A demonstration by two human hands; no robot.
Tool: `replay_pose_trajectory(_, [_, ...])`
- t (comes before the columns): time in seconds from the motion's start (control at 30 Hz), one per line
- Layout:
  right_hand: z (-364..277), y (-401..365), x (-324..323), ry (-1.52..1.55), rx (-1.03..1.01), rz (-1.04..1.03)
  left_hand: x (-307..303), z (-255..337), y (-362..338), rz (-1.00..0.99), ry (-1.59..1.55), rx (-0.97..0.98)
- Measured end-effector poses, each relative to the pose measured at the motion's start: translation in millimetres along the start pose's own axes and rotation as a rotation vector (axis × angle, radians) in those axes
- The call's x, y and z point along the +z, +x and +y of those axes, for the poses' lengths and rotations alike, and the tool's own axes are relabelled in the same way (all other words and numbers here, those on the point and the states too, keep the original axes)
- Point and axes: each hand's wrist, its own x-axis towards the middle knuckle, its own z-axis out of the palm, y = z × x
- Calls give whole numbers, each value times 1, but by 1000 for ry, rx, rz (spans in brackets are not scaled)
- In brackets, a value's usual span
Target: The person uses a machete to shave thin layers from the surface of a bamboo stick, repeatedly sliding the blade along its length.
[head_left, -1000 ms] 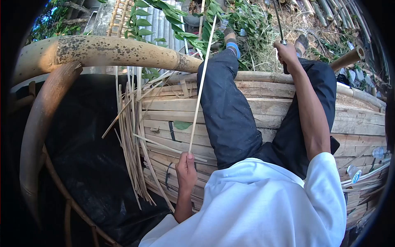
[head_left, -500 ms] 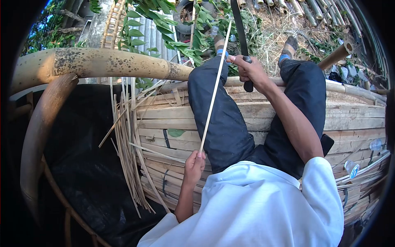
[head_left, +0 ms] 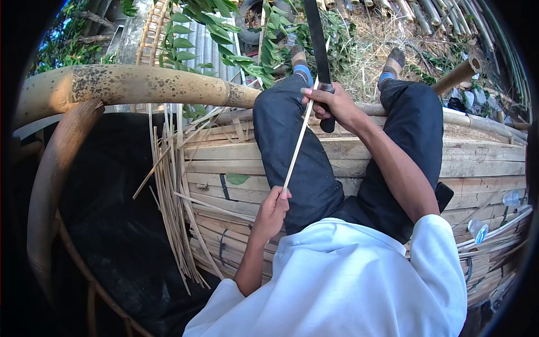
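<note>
A thin pale bamboo strip [head_left: 297, 143] slants up and away across my left thigh. My left hand [head_left: 273, 209] pinches its near end between thumb and fingers, beside my hip. Above my left knee, my right hand [head_left: 331, 106] is wrapped round the dark handle of a long machete [head_left: 318, 42], whose black blade points up and away. The thumb and finger of that same hand also touch the strip, which passes just left of the handle. The strip's far end runs beside the blade against the grass.
I sit on stacked split-bamboo slats [head_left: 393, 150]. A bundle of thin strips [head_left: 171, 224] hangs to the left over a black sheet [head_left: 112, 213]. A thick bamboo pole [head_left: 151, 85] crosses at front left. Leafy branches [head_left: 219, 33] hang ahead; a plastic cup [head_left: 477, 230] lies at right.
My left hand has moved up and slightly right with the strip's near end. My right hand and the machete have shifted slightly left and nearer, and the strip now leans more to the right.
</note>
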Motion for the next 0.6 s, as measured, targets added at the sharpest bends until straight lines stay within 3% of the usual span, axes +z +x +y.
replay_pose_trajectory(0.27, [5,-11,19,-211,56,-243,25,16,46,122,-7,199])
replay_pose_trajectory(0.33, [2,-12,18,-248,52,-245,28,14,49,232,89,265])
replay_pose_trajectory(0.4, [-4,-12,15,-283,45,-246,27,19,47,238,81,224])
replay_pose_trajectory(0.47, [-9,-12,11,-596,35,-216,25,22,44,248,74,182])
replay_pose_trajectory(0.5, [-10,-12,8,-596,33,-220,25,23,45,284,68,174])
replay_pose_trajectory(0.57, [-12,-14,4,-961,-173,-193,23,25,46,325,60,166])
replay_pose_trajectory(0.6, [-20,-19,8,-1121,-131,-184,23,27,47,349,86,175])
